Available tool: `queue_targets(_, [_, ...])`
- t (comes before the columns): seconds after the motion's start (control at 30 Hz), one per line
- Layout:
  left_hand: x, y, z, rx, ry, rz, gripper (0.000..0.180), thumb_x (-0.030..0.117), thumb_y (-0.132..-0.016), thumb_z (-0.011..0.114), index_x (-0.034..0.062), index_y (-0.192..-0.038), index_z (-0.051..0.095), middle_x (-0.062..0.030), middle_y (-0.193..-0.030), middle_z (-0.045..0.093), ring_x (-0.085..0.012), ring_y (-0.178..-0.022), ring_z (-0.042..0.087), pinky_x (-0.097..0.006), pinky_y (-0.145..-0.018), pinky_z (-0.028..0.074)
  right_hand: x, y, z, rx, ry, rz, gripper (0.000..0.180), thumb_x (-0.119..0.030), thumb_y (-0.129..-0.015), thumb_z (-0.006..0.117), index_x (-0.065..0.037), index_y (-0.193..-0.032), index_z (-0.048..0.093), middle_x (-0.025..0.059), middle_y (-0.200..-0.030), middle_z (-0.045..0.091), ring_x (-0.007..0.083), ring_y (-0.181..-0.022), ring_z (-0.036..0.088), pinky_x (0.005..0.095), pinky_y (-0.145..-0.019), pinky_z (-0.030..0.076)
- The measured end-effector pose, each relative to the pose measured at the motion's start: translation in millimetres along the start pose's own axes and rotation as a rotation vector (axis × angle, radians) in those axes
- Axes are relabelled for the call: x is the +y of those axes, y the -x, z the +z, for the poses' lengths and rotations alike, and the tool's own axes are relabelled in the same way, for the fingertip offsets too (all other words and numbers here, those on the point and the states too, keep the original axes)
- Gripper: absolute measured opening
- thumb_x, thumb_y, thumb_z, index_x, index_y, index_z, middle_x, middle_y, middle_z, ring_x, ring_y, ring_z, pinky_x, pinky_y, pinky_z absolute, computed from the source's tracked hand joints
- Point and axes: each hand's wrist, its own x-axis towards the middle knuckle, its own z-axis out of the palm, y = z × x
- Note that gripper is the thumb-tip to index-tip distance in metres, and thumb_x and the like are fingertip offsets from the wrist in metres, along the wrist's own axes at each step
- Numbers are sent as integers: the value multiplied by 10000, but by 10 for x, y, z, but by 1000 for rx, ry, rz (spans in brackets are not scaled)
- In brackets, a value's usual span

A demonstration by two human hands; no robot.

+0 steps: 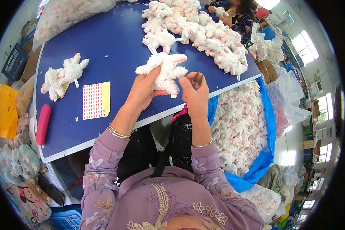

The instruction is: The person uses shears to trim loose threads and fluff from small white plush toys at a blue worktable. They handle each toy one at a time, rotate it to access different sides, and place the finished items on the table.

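A white fluffy plush toy (166,73) with pink ears is held up over the near edge of the blue table. My left hand (143,90) grips it from the left, thumb across its body. Close beside its right side, my right hand (194,92) is closed around a small dark metal tool (197,79); two prongs show above the fingers, too blurred to tell the kind. Below the right hand hangs a bright pink cord (179,114). On the table to the left lie a sheet of small red-marked stickers (94,100) and two more white plush toys (65,74).
A heap of white plush toys (195,32) covers the table's far side, where another person (237,19) sits. A pink case (43,124) lies at the left edge. Right of my legs stands a blue-lined sack (270,130) full of plush. A clear bag (71,17) fills the far left corner.
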Motion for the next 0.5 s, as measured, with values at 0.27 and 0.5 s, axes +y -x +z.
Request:
queue_targets(0.27, [-11, 24, 49, 0, -42, -56, 437, 326, -973, 519, 37, -1299, 479, -85, -1104, 633, -153, -902, 670, -240, -603, 601, 134, 6, -57, -145, 94, 4, 212, -152, -872, 675, 26, -971, 615, 26, -830, 617, 65, -659, 539, 212, -553, 426])
queue_targets(0.5, [-66, 26, 45, -20, -188, -63, 445, 152, -881, 658, 44, -1286, 508, -67, -1139, 626, -149, -914, 658, -241, -662, 576, 70, 11, -17, -129, 48, 45, 197, -89, -877, 639, 44, -1018, 605, 24, -806, 603, 64, -679, 532, 228, -561, 443])
